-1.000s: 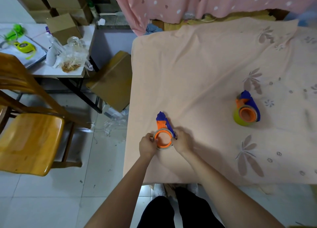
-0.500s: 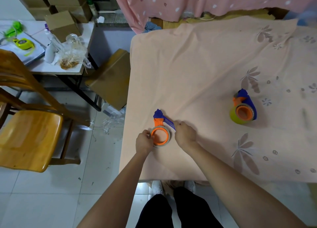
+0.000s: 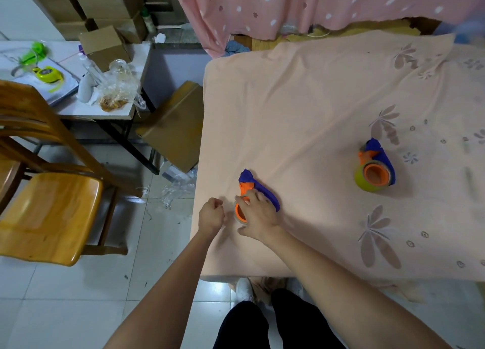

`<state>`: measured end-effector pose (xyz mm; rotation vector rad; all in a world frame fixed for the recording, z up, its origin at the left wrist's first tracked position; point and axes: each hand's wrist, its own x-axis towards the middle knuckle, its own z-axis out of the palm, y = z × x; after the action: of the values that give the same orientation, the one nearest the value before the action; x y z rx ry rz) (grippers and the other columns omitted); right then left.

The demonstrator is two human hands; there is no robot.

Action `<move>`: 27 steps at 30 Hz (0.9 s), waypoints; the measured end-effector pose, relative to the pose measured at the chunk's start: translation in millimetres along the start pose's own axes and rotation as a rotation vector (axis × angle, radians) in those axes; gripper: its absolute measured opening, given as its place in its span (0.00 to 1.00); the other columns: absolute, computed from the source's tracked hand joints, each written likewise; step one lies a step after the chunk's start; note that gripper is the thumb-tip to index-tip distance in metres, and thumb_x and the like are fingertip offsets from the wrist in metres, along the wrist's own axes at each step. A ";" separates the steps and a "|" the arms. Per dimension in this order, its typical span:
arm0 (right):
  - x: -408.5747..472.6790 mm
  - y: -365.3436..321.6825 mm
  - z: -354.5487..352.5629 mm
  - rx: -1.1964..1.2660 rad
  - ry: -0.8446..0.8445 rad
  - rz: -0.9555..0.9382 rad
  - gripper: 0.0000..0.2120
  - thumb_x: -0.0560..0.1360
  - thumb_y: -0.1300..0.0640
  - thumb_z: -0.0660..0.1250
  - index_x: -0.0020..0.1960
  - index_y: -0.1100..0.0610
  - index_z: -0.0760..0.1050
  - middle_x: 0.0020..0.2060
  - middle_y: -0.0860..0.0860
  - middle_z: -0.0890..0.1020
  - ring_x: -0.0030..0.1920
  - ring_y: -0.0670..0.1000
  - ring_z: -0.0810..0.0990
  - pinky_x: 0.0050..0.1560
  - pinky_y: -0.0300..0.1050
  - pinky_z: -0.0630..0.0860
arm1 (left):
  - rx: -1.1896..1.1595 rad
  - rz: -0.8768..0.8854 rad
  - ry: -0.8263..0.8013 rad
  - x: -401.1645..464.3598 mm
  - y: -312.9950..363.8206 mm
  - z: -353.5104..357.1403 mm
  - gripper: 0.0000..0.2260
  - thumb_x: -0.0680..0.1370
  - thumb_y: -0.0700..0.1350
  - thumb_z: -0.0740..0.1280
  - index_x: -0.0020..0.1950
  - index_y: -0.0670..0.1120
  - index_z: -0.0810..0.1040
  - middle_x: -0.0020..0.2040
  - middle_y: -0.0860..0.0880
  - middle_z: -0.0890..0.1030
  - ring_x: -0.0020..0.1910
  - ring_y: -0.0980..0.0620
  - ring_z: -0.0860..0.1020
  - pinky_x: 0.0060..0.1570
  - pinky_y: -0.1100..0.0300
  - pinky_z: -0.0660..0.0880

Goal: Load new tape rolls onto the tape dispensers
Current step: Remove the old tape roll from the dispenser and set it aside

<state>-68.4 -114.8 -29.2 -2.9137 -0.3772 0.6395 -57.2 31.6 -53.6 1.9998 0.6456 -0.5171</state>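
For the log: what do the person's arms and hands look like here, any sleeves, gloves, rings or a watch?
Both forearms are bare all the way to the frame's lower edge; no sleeve shows. The left hand and right hand wear no gloves, and no ring, watch or bracelet is visible on the fingers or wrists. Below, dark trousers and a light shoe show.

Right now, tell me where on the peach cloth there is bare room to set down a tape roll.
The wide stretch of peach cloth between the near dispenser and the pink curtain is bare, as is the strip between both dispensers. It is crowded at the near left edge, where the right hand grips the near dispenser beside the left hand, and around the far dispenser.
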 end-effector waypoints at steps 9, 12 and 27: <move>10.1 -5.2 -11.0 -0.114 -0.011 0.041 0.32 0.65 0.50 0.74 0.67 0.50 0.68 0.65 0.54 0.69 0.57 0.58 0.73 0.39 0.47 0.71 | 0.049 -0.007 0.014 -0.7 -1.5 -16.8 0.14 0.75 0.38 0.56 0.56 0.41 0.76 0.54 0.41 0.80 0.53 0.39 0.79 0.55 0.45 0.78; 10.3 -4.8 -14.9 -0.109 -0.017 0.042 0.33 0.65 0.48 0.74 0.67 0.49 0.67 0.66 0.54 0.68 0.56 0.59 0.73 0.42 0.49 0.77 | 0.051 0.007 0.013 -1.9 3.6 -17.9 0.13 0.75 0.37 0.56 0.56 0.41 0.76 0.54 0.40 0.80 0.53 0.39 0.79 0.55 0.46 0.78; -8.4 -10.1 -12.9 0.633 0.088 0.472 0.18 0.80 0.66 0.54 0.35 0.50 0.64 0.32 0.47 0.69 0.32 0.42 0.68 0.29 0.29 0.68 | 0.257 0.075 -0.087 -16.7 9.3 26.7 0.14 0.80 0.44 0.60 0.52 0.35 0.80 0.51 0.38 0.83 0.52 0.39 0.79 0.47 0.55 0.72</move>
<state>-72.4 -108.4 -12.4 -2.3927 0.4603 0.5478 -66.8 0.4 -50.3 2.2188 0.4666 -0.6653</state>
